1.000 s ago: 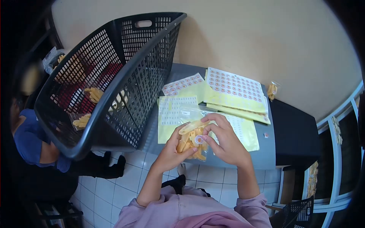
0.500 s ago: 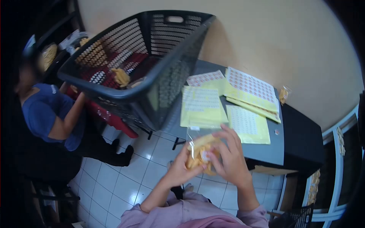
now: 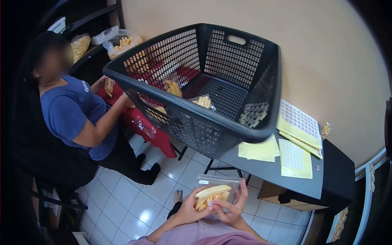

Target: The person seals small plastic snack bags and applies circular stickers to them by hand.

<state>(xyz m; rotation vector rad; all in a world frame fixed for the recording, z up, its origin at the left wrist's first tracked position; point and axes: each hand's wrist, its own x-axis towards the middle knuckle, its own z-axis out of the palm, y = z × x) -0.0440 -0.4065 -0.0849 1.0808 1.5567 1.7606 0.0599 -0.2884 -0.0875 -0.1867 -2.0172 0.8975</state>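
Low in the view, both hands hold one clear zip bag of yellow snack sticks [image 3: 213, 191]. My left hand [image 3: 187, 210] grips its left side and lower edge. On the right, my right hand [image 3: 232, 209] has thumb and fingers on the bag's front and right edge, by a small round pale sticker [image 3: 210, 202]. A small white label shows at the bag's top left. Beyond the bag stands a big black crate [image 3: 192, 107] with a few snack bags inside, one of them [image 3: 204, 102] near its front wall.
A co-worker in a blue shirt [image 3: 87, 110] stands left at a red-covered table [image 3: 157, 141], holding a snack bag. Sticker sheets [image 3: 296, 159] lie on the grey table [image 3: 261, 169] at right. Large snack bags [image 3: 80, 47] sit on the back-left shelf.
The view has shifted left, so crate and table appear farther right. The held bag is lower and closer to my body, away from the sticker sheets. The co-worker's face and hands now show.
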